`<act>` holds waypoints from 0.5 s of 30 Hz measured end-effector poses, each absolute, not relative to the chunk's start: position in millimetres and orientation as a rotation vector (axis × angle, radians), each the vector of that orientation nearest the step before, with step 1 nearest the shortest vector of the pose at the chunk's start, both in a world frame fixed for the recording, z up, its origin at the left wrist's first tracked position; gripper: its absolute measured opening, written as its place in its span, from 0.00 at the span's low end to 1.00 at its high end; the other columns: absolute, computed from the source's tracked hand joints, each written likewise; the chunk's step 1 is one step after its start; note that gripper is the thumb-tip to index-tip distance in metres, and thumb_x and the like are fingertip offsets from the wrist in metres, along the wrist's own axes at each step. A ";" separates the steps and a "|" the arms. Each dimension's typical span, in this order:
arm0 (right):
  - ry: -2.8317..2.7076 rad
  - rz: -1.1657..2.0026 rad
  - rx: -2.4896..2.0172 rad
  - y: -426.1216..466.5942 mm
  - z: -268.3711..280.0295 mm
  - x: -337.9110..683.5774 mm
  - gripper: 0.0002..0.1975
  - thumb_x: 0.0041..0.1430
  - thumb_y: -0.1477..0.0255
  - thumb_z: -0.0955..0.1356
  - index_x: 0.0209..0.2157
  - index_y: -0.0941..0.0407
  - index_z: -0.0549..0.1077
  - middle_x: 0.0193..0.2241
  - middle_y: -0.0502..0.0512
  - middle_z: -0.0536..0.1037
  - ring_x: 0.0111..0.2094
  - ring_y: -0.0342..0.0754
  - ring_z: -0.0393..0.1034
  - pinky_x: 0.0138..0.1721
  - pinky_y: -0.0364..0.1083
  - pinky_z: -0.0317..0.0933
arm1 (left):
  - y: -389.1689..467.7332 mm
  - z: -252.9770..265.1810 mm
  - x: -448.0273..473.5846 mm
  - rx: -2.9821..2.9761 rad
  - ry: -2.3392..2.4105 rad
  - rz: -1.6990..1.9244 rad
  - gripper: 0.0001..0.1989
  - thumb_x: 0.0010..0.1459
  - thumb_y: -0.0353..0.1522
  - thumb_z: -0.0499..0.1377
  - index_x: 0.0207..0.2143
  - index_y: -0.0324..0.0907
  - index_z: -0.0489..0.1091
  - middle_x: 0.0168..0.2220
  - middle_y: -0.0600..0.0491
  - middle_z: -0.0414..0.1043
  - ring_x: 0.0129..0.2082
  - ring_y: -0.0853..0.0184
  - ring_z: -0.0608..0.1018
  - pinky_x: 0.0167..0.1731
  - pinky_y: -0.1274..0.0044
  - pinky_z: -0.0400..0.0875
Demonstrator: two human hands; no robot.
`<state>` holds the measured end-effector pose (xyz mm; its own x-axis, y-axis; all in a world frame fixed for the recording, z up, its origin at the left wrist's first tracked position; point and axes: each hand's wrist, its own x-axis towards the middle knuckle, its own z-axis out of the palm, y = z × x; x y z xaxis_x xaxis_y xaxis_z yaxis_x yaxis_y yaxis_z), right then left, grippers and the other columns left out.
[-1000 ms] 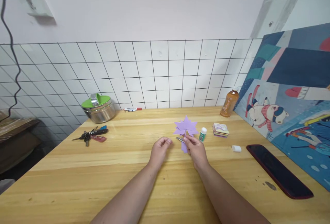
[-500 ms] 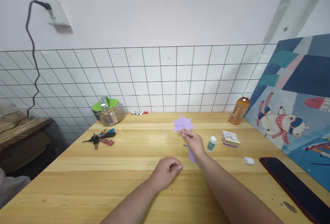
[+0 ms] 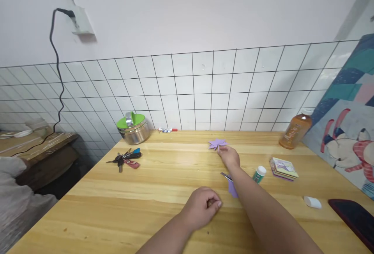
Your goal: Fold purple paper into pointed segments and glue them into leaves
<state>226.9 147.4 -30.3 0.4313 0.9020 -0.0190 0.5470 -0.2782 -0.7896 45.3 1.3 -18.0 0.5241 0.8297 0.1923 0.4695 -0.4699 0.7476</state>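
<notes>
A purple paper flower (image 3: pixel 217 143) with pointed petals is pinched in the fingertips of my right hand (image 3: pixel 230 157), by a thin pale piece beneath its petals. It is held out toward the back of the table and appears nearly edge-on. Below that wrist lie a purple paper piece (image 3: pixel 232 189) and a slim, dark-and-silver tool (image 3: pixel 226 176), partly covered by my forearm. My left hand (image 3: pixel 203 208) rests on the tabletop nearer to me, fingers curled in with the thumb against them and nothing visible inside. A glue stick (image 3: pixel 259 174) stands just right of my right forearm.
Right of the glue stick are a stack of sticky notes (image 3: pixel 284 168), a white cap (image 3: pixel 312 202), a phone (image 3: pixel 355 219) and an amber bottle (image 3: pixel 295 131). A green-lidded steel pot (image 3: pixel 134 130), keys (image 3: pixel 124 160) and markers (image 3: pixel 167 130) lie to the left, near the tiled wall.
The view has turned left, so everything sits farther right in the picture. The paper flower has tipped from showing its broad face to a flatter angle, still in my right hand.
</notes>
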 end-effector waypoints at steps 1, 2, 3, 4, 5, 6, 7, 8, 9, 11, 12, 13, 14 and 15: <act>-1.217 0.606 -1.983 150.1 -28.8 226.7 0.13 0.43 0.62 0.69 0.33 0.51 0.76 0.33 0.51 0.79 0.34 0.48 0.73 0.33 0.42 0.62 | 1.5 -17.8 45.4 2.133 1.051 0.731 0.05 0.52 0.30 0.55 0.27 0.41 0.70 0.25 0.56 0.69 0.27 0.72 0.69 0.29 0.82 0.61; -1.210 0.590 -2.010 152.5 -27.4 226.3 0.13 0.43 0.62 0.69 0.33 0.51 0.75 0.32 0.51 0.79 0.34 0.49 0.73 0.33 0.42 0.61 | 1.7 -17.5 45.5 2.138 1.051 0.733 0.05 0.52 0.29 0.55 0.26 0.41 0.70 0.24 0.56 0.68 0.26 0.72 0.69 0.29 0.82 0.61; -1.202 0.576 -2.036 154.6 -25.8 225.5 0.12 0.43 0.62 0.69 0.32 0.51 0.75 0.32 0.51 0.79 0.34 0.49 0.72 0.32 0.43 0.61 | 1.9 -17.2 45.6 2.143 1.051 0.734 0.05 0.52 0.29 0.55 0.26 0.41 0.70 0.24 0.56 0.68 0.26 0.72 0.69 0.29 0.82 0.60; -1.194 0.563 -2.059 156.5 -24.3 224.5 0.11 0.43 0.62 0.69 0.30 0.51 0.74 0.31 0.51 0.79 0.33 0.50 0.72 0.32 0.44 0.61 | 1.9 -16.9 45.7 2.150 1.050 0.733 0.05 0.52 0.29 0.55 0.26 0.41 0.70 0.24 0.56 0.68 0.26 0.72 0.69 0.29 0.82 0.60; -1.189 0.552 -2.079 158.2 -22.9 223.4 0.10 0.43 0.62 0.69 0.29 0.51 0.74 0.30 0.51 0.79 0.32 0.50 0.72 0.31 0.44 0.60 | 1.9 -16.6 45.7 2.156 1.049 0.733 0.05 0.52 0.29 0.55 0.26 0.41 0.70 0.24 0.56 0.67 0.27 0.72 0.69 0.29 0.82 0.60; -1.187 0.543 -2.094 159.6 -21.5 222.1 0.09 0.44 0.62 0.68 0.28 0.51 0.73 0.30 0.51 0.78 0.32 0.50 0.72 0.31 0.44 0.60 | 1.8 -16.3 45.7 2.163 1.050 0.732 0.04 0.52 0.29 0.56 0.26 0.41 0.69 0.24 0.56 0.68 0.27 0.72 0.69 0.29 0.82 0.60; -1.188 0.534 -2.106 160.8 -20.2 220.8 0.09 0.44 0.62 0.68 0.27 0.51 0.73 0.29 0.51 0.78 0.31 0.51 0.72 0.30 0.44 0.59 | 1.6 -16.0 45.7 2.170 1.050 0.728 0.04 0.52 0.29 0.56 0.26 0.41 0.69 0.23 0.56 0.68 0.27 0.72 0.69 0.29 0.82 0.60; -1.191 0.526 -2.114 161.7 -19.0 219.5 0.09 0.44 0.62 0.68 0.27 0.51 0.73 0.29 0.52 0.78 0.31 0.51 0.72 0.30 0.44 0.59 | 1.3 -15.7 45.6 2.176 1.051 0.730 0.04 0.52 0.29 0.56 0.25 0.41 0.69 0.24 0.56 0.68 0.27 0.72 0.69 0.30 0.82 0.60; -1.194 0.518 -2.120 162.3 -18.0 218.4 0.09 0.45 0.62 0.68 0.27 0.52 0.72 0.29 0.52 0.78 0.31 0.50 0.72 0.30 0.44 0.59 | 1.0 -15.4 45.6 2.179 1.051 0.729 0.04 0.52 0.29 0.56 0.26 0.42 0.70 0.24 0.56 0.68 0.27 0.72 0.69 0.30 0.81 0.60; -1.201 0.505 -2.125 162.5 -16.6 216.8 0.09 0.46 0.61 0.67 0.27 0.52 0.72 0.29 0.53 0.78 0.32 0.50 0.71 0.30 0.44 0.58 | 0.5 -14.8 45.6 2.185 1.051 0.723 0.05 0.52 0.30 0.56 0.26 0.42 0.70 0.24 0.56 0.69 0.27 0.72 0.69 0.30 0.81 0.61; -1.203 0.500 -2.126 162.2 -16.1 216.3 0.10 0.46 0.61 0.67 0.27 0.52 0.72 0.29 0.53 0.78 0.32 0.50 0.71 0.30 0.44 0.58 | 0.4 -14.5 45.6 2.186 1.051 0.720 0.05 0.52 0.30 0.56 0.26 0.42 0.70 0.24 0.56 0.69 0.27 0.71 0.69 0.29 0.81 0.61; -1.204 0.495 -2.125 161.6 -15.6 215.8 0.10 0.47 0.61 0.67 0.27 0.52 0.72 0.29 0.54 0.78 0.32 0.50 0.71 0.29 0.44 0.57 | 0.4 -14.2 45.6 2.186 1.050 0.718 0.05 0.52 0.30 0.56 0.26 0.42 0.70 0.24 0.55 0.69 0.27 0.71 0.69 0.29 0.81 0.61; -1.203 0.492 -2.124 160.9 -15.0 215.4 0.10 0.47 0.61 0.66 0.28 0.52 0.72 0.30 0.54 0.78 0.32 0.50 0.71 0.29 0.44 0.57 | 0.5 -13.9 45.6 2.185 1.049 0.717 0.05 0.53 0.30 0.55 0.26 0.42 0.70 0.24 0.55 0.69 0.27 0.71 0.69 0.29 0.80 0.61; -1.203 0.490 -2.121 160.2 -14.4 215.0 0.10 0.47 0.61 0.66 0.28 0.52 0.72 0.30 0.54 0.78 0.32 0.51 0.71 0.29 0.45 0.57 | 0.7 -13.7 45.6 2.183 1.047 0.718 0.05 0.53 0.30 0.55 0.26 0.42 0.71 0.24 0.55 0.70 0.27 0.70 0.69 0.29 0.80 0.61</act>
